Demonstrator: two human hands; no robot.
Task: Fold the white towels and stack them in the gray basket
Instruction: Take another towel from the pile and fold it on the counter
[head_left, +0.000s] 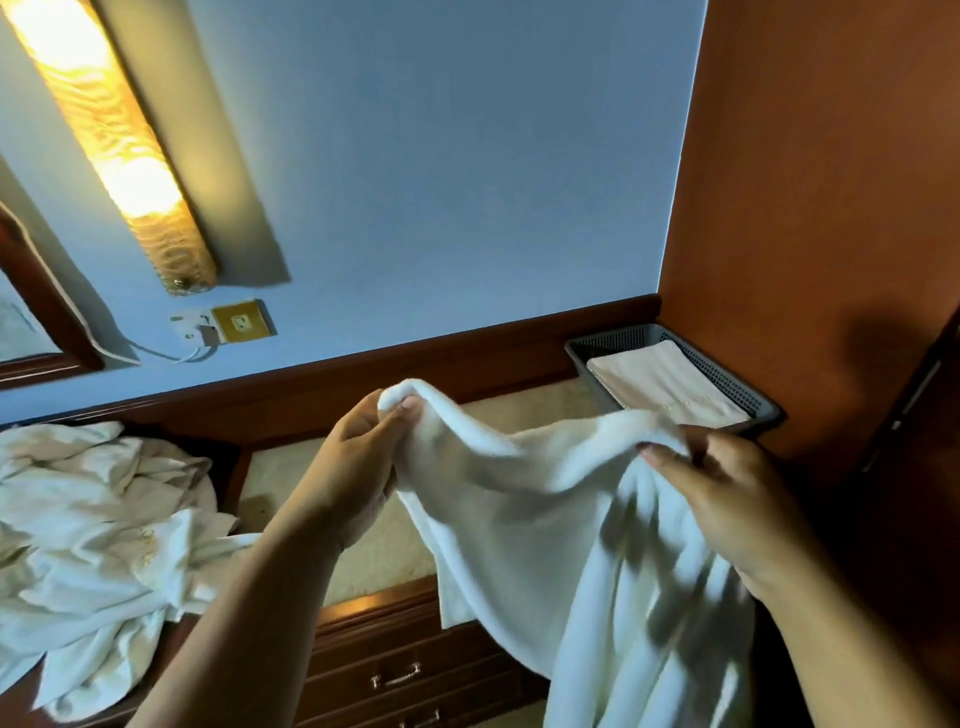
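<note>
Above dresser (374, 618), white towel (545, 519) hangs rumpled, seemingly unfolded; left hand (358, 467), right hand (727, 499) pinch its top edge.

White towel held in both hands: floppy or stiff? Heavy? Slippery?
Likely floppy: the white towel sags between the left hand and right hand, hanging in folds. Probably light: fingertip pinches hold it up. Fuzzy-looking surface suggests little slip.

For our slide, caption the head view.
Left hand and right hand pinch a white towel; folded towel lies in gray basket.

Both hands, left (358, 467) and right (727, 499), pinch a white towel (545, 519) up; gray basket (748, 384) apparently holds one folded.
</note>
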